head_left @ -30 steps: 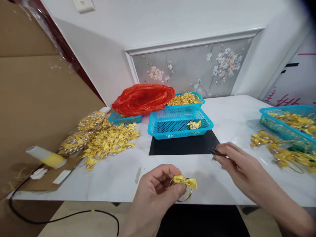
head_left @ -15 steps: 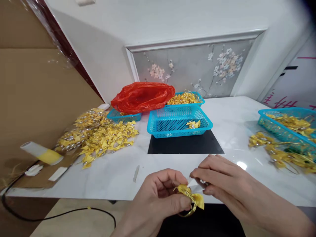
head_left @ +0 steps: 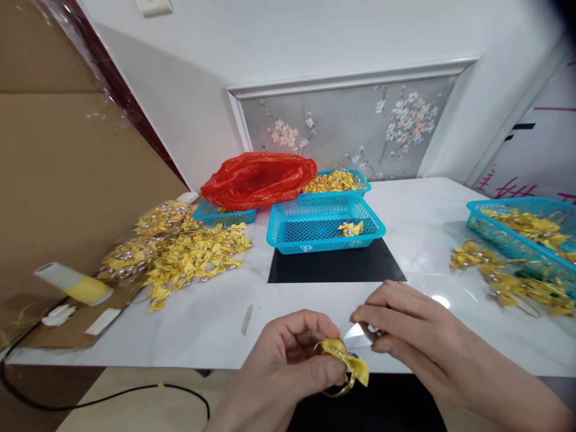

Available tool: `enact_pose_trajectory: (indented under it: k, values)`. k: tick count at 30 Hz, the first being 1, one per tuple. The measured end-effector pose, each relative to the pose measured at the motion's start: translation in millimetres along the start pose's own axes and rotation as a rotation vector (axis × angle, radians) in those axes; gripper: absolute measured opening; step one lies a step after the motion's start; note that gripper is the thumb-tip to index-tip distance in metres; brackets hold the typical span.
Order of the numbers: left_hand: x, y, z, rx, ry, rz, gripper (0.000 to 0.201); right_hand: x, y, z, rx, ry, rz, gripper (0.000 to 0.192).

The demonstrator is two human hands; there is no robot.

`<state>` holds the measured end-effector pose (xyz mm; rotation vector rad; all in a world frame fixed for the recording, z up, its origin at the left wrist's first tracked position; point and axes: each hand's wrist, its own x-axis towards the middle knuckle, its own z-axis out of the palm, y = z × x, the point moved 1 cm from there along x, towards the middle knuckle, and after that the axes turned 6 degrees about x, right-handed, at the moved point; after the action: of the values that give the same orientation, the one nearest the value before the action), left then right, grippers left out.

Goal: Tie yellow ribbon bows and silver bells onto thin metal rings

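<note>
My left hand point(head_left: 292, 360) is closed, thumb and fingers pinching a yellow ribbon bow point(head_left: 359, 369) with a looped gold cord and a small silvery bead. Just right of it, my right hand point(head_left: 409, 330) is closed on a small shiny flat piece point(head_left: 359, 333), pale and pointed, with a dark metallic part at the fingertips. Its exact kind cannot be made out. Both hands hover over the table's front edge, a small gap between their fingertips. Beyond them, a blue basket point(head_left: 326, 247) holds a few yellow bows point(head_left: 351, 228).
Heaped yellow bows with silvery beads point(head_left: 198, 249) lie at left, near a red plastic bag point(head_left: 258, 177). Another blue basket point(head_left: 522, 237) stands at right beside loose bows point(head_left: 504, 282). A cardboard tube point(head_left: 74, 283) and a black cable point(head_left: 135, 387) are at far left.
My right hand has drawn slightly away from the bow, and the shiny piece has tilted. My left hand still holds the bow. The view has shifted a little.
</note>
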<state>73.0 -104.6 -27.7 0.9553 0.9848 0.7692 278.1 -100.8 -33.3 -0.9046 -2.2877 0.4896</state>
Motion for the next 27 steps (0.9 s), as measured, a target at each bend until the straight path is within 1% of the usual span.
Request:
enact_pose_trajectory:
  k: [10, 16, 19, 23, 25, 27]
  values:
    - [1, -2, -1.2, -0.031, -0.011, 0.001, 0.018, 1, -3, 6, 0.037, -0.019, -0.038, 0.018]
    - [2, -3, -2.7, -0.030, -0.066, 0.012, 0.017, 3, -4, 9, 0.082, -0.004, -0.059, 0.018]
    - [2, -2, -2.1, -0.032, -0.067, 0.008, 0.017, 3, -2, 12, 0.134, 0.019, -0.066, 0.017]
    - [1, 0, -1.6, -0.041, -0.049, 0.011, 0.020, -1, 6, 12, 0.264, 0.072, -0.016, 0.017]
    - [0, 0, -2.2, -0.038, -0.027, 0.002, 0.023, -4, 9, 12, 0.265, 0.093, 0.017, 0.020]
    - [0, 0, -2.6, -0.037, -0.016, -0.004, 0.024, -7, 11, 11, 0.239, 0.084, 0.031, 0.021]
